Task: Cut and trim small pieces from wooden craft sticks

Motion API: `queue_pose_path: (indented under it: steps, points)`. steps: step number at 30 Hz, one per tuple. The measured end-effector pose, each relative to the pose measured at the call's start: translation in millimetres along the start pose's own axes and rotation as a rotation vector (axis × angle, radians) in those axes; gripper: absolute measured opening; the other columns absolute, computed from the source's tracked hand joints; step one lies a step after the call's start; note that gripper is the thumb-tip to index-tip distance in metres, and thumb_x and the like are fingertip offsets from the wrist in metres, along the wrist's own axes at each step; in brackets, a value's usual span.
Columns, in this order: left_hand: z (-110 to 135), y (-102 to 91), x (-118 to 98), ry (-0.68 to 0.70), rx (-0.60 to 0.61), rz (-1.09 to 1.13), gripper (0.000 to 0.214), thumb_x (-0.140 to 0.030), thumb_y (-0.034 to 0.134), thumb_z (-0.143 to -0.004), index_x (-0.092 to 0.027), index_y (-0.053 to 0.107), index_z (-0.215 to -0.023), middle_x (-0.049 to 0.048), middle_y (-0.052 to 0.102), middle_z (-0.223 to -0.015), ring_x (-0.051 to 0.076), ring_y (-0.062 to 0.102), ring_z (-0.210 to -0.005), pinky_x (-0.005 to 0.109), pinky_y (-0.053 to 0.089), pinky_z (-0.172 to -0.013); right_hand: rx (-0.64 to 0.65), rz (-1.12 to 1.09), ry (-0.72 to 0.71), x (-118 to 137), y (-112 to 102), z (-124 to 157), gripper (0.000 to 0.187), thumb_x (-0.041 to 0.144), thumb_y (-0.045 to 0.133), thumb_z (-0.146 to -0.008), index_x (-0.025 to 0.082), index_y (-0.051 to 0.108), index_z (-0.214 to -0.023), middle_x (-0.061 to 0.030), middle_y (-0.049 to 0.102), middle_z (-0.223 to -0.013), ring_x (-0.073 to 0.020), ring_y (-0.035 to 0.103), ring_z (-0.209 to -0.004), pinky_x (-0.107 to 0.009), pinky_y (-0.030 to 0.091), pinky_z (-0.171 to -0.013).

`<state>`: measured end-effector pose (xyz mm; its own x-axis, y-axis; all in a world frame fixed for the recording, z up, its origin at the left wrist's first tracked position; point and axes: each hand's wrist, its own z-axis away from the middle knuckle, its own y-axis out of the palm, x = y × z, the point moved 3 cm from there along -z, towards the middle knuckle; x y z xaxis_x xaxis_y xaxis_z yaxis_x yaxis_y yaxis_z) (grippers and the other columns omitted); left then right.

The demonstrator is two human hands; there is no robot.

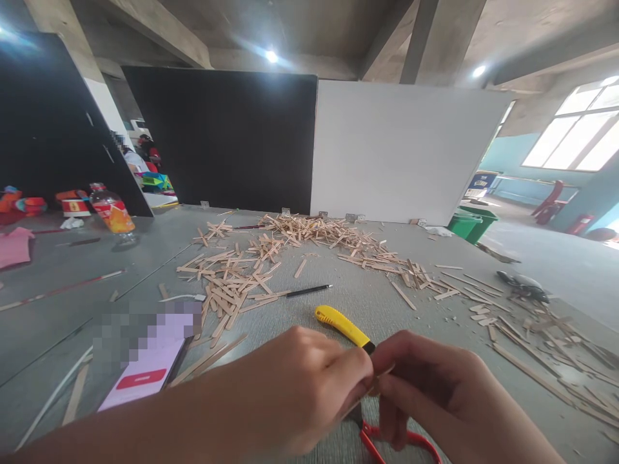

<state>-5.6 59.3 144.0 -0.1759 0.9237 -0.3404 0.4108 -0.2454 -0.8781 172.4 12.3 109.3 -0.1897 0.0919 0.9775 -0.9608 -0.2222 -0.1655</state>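
Observation:
My left hand (319,380) and my right hand (430,380) meet at the lower middle, fingertips pinched together. Between them shows a small pale wooden stick piece (385,372), mostly covered by the fingers. Just beyond the knuckles lies a yellow utility knife (344,325), its dark end reaching behind the hands. Under my right hand, red-handled pliers or cutters (372,444) rest on the table; their jaws are largely hidden. A black pen (309,290) lies farther out.
Loose wooden sticks (227,287) are heaped across the grey table (271,322), with thin scraps (532,374) at right. A phone (145,367) with a white cable lies left. A drink bottle (112,212) stands far left. Black and white panels (411,148) border the back.

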Motion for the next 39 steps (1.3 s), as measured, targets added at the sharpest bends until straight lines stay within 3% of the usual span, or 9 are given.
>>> queue_pose_path:
  steps: [4,10,14,22,30,36,39]
  points:
    - [0,1.6,-1,-0.052,0.023,-0.018,0.016,-0.009,0.043,-0.098,-0.02,0.047,-0.086,-0.0017,0.057,-0.073,0.012,0.047,-0.058,0.026,0.037,-0.055,-0.012,-0.036,0.013,1,3,-2,0.021,0.043,0.069,-0.092,0.023,0.07,-0.087,0.0003,0.072,-0.064,-0.0147,0.068,-0.058,-0.024,0.052,-0.059]
    - [3,-0.4,-4,-0.393,0.149,0.151,0.016,-0.028,0.041,-0.104,-0.022,0.05,-0.092,-0.0008,0.062,-0.077,0.014,0.052,-0.06,0.026,0.038,-0.054,-0.01,-0.08,0.006,-2,4,-7,0.024,0.046,0.071,-0.091,0.022,0.068,-0.087,0.0005,0.071,-0.062,-0.0143,0.066,-0.057,-0.024,0.052,-0.059]
    - [3,-1.4,-3,-0.519,0.192,0.218,0.02,-0.035,0.04,-0.104,-0.023,0.053,-0.095,0.0013,0.064,-0.081,0.015,0.054,-0.062,0.027,0.038,-0.054,-0.011,-0.086,0.006,-5,5,-7,0.026,0.048,0.073,-0.089,0.022,0.069,-0.09,0.0,0.071,-0.063,-0.0147,0.066,-0.057,-0.025,0.053,-0.06]
    - [2,-1.7,-4,-0.605,0.2,0.315,0.018,-0.034,0.041,-0.103,-0.024,0.054,-0.095,-0.0007,0.064,-0.08,0.015,0.057,-0.066,0.025,0.039,-0.054,-0.035,-0.058,0.019,-2,4,-6,0.026,0.047,0.073,-0.088,0.022,0.068,-0.088,-0.0001,0.071,-0.063,-0.0149,0.066,-0.058,-0.025,0.054,-0.06]
    - [3,3.7,-2,-0.537,0.083,0.258,0.011,-0.027,0.045,-0.099,-0.024,0.05,-0.089,-0.0041,0.055,-0.067,0.013,0.049,-0.053,0.023,0.034,-0.047,-0.092,-0.029,0.017,0,4,-3,0.024,0.045,0.075,-0.085,0.023,0.066,-0.083,0.0004,0.07,-0.062,-0.0163,0.066,-0.061,-0.025,0.057,-0.06]
    - [5,4.6,7,-0.597,0.04,0.214,0.018,-0.033,0.041,-0.104,-0.023,0.048,-0.09,-0.0036,0.056,-0.071,0.013,0.047,-0.055,0.025,0.035,-0.052,-0.114,0.065,-0.029,3,4,0,0.021,0.042,0.071,-0.087,0.024,0.065,-0.081,0.0012,0.07,-0.061,-0.0154,0.064,-0.056,-0.025,0.054,-0.06]
    - [4,-0.9,8,-0.519,0.051,0.255,0.018,-0.028,0.043,-0.106,-0.023,0.056,-0.094,-0.0036,0.061,-0.078,0.012,0.053,-0.064,0.024,0.039,-0.058,-0.125,0.051,-0.041,3,3,0,0.023,0.045,0.07,-0.089,0.024,0.065,-0.083,0.0011,0.071,-0.062,-0.0154,0.065,-0.058,-0.023,0.055,-0.06]
